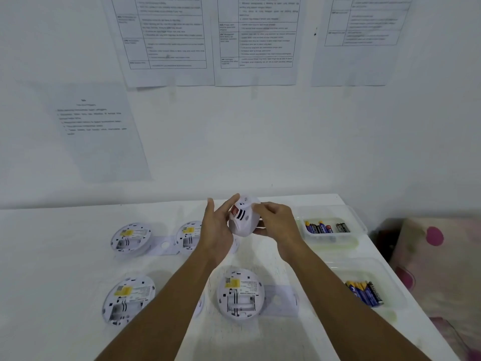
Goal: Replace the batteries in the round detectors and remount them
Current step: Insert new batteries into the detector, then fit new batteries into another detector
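A round white detector [243,221] is held up above the table, tilted, its vented face toward me. My right hand [277,225] grips its right edge, thumb over the top and fingers underneath. My left hand [217,225] is against its left side with fingers spread, palm touching the rim. Several other detectors lie back-up on the table with empty battery bays: far left [130,239], far middle [188,237], near left [127,299] and near middle [240,293].
A clear tray [360,225] at the far right holds several batteries [326,227]. A nearer clear tray [390,282] holds more batteries [364,293]. Printed sheets hang on the wall. A flat mounting plate [282,299] lies beside the near middle detector. The table's right edge [406,282] runs diagonally.
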